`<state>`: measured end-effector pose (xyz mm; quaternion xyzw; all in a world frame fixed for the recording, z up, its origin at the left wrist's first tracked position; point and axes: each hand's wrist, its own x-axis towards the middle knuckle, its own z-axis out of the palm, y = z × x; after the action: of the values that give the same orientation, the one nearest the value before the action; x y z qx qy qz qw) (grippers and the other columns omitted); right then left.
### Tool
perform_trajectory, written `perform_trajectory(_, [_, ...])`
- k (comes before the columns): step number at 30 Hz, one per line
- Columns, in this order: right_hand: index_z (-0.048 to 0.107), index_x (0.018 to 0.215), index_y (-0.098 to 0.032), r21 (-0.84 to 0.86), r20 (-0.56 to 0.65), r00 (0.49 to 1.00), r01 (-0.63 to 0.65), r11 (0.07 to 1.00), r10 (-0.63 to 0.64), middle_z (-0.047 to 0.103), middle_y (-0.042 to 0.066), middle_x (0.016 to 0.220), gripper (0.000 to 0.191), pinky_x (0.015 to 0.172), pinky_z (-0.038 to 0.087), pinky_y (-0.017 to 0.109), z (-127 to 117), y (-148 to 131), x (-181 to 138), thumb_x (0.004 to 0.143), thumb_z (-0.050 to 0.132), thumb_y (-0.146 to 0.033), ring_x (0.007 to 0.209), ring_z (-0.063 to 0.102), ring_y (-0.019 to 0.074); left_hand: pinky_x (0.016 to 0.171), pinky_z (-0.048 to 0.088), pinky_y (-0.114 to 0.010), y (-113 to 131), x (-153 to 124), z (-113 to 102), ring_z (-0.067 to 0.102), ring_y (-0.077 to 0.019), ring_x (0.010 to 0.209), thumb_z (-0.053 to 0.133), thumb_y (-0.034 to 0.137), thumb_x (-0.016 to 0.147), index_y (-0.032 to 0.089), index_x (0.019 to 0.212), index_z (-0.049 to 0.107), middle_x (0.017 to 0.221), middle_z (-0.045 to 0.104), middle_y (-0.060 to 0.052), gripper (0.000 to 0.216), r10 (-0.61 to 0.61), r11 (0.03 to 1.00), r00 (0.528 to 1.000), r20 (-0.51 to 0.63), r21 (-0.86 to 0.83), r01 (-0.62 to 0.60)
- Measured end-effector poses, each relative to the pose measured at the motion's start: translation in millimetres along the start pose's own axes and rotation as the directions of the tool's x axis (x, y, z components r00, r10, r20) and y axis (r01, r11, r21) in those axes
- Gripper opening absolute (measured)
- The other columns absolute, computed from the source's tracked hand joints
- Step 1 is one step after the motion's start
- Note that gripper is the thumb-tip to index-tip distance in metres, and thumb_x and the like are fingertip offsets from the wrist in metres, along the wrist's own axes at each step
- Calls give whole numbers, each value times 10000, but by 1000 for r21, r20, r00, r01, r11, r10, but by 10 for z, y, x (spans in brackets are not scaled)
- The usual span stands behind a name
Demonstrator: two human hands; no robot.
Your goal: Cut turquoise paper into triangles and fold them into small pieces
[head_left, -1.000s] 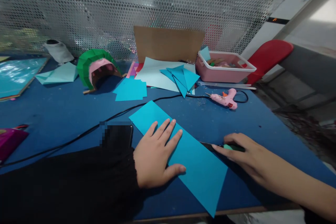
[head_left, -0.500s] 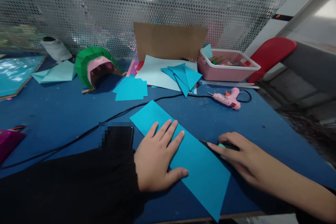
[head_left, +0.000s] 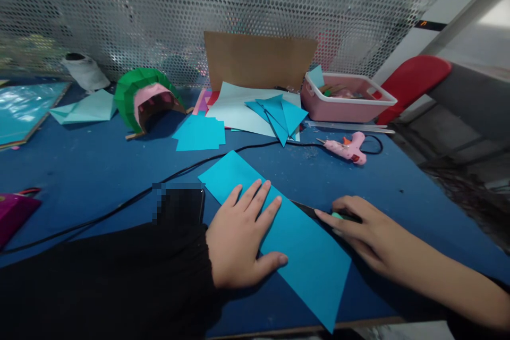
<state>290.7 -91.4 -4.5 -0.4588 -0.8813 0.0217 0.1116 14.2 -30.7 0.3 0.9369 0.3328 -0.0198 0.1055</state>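
Note:
A long folded sheet of cyan paper [head_left: 303, 244] lies slantwise on the blue table [head_left: 87, 175]. My left hand [head_left: 241, 236] rests flat on it with the fingers spread, holding it down. My right hand [head_left: 354, 226] is closed round a cutter with a green handle [head_left: 338, 216]; its dark blade [head_left: 303, 207] lies along the paper's right edge. A black sleeve covers my left forearm. A dark phone [head_left: 179, 204] lies just left of my left hand.
A black cable [head_left: 131, 199] crosses the table to a pink glue gun [head_left: 345, 147]. Behind stand a pink tub [head_left: 346, 101], brown cardboard [head_left: 258, 61], cyan paper pieces [head_left: 279, 111], a green and pink paper model [head_left: 145, 96] and a perforated metal screen. A red chair [head_left: 414, 77] is at right.
My right hand has slid the cutter a little further up along the paper's right edge. My left hand stays pressed on the paper. The view has shifted slightly.

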Motion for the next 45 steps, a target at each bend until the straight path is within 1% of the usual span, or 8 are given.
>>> perform_trajectory(5, [552, 1299, -190, 15, 37, 999, 4, 1000, -5, 554, 152, 1015, 420, 729, 531, 376, 6, 13, 140, 919, 392, -114, 870, 556, 221, 1133, 122, -555, -4, -2, 14, 86, -335, 1437, 317, 728, 824, 227, 1480, 247, 1563, 111, -104, 829, 14, 1000, 1000, -26, -12, -15])
perform_trajectory(10, [550, 1304, -186, 31, 76, 997, -5, 999, 2, 534, 145, 1023, 404, 765, 511, 385, 47, 50, 286, 932, 401, -132, 893, 533, 221, 1133, 118, -551, -3, -5, 16, 85, -328, 1439, 326, 729, 820, 235, 1479, 248, 1564, 106, -100, 828, 6, 1000, 1000, -9, -21, -6])
perform_trajectory(20, [601, 1239, -126, 1, -27, 992, 126, 992, -126, 533, 140, 906, 382, 688, 491, 374, 162, 126, 696, 948, 356, -162, 776, 502, 211, 1135, 109, -548, -3, -4, 14, 78, -314, 1441, 332, 729, 818, 243, 1479, 243, 1564, 92, -91, 826, -1, 1000, 1000, -11, -22, 1])
perform_trajectory(24, [606, 1240, -125, -2, -16, 989, 149, 989, -149, 539, 140, 899, 383, 696, 485, 372, 226, 150, 877, 948, 363, -174, 775, 502, 211, 1134, 108, -551, -3, -5, 16, 84, -322, 1440, 315, 732, 820, 234, 1478, 246, 1562, 90, -94, 829, 6, 1000, 1000, -17, -24, -7])
perform_trajectory(26, [611, 1238, -125, -7, -9, 989, 147, 989, -147, 540, 145, 901, 385, 708, 481, 385, 245, 152, 963, 950, 364, -188, 788, 504, 221, 1130, 106, -566, -4, -9, 16, 78, -343, 1436, 316, 745, 811, 244, 1476, 253, 1562, 94, -82, 834, -4, 1000, 1000, -24, -31, 4])
perform_trajectory(30, [604, 1251, -130, -1, 0, 990, 141, 990, -141, 540, 150, 905, 384, 718, 476, 392, 263, 142, 1093, 942, 388, -200, 798, 504, 231, 1064, 100, -695, -3, -17, 0, 33, -463, 1402, 366, 802, 742, 319, 1460, 278, 1559, 126, -18, 869, -60, 998, 998, -31, -39, 58])
perform_trajectory(32, [606, 1252, -128, 1, 3, 991, 134, 991, -134, 539, 152, 906, 386, 717, 473, 387, 268, 136, 1137, 940, 391, -198, 797, 505, 231, 1039, 102, -730, -1, -19, -12, 34, -491, 1390, 384, 808, 728, 328, 1453, 294, 1558, 134, -6, 873, -64, 997, 998, -28, -41, 63])
perform_trajectory(45, [647, 1198, -109, -35, 36, 992, 124, 992, -122, 527, 148, 866, 376, 673, 418, 341, 308, 93, 1532, 925, 400, -187, 733, 475, 216, 1049, 46, -728, -17, -37, -6, 60, -484, 1393, 299, 823, 745, 320, 1449, 312, 1563, 150, -16, 865, -69, 992, 997, -32, -105, 66])
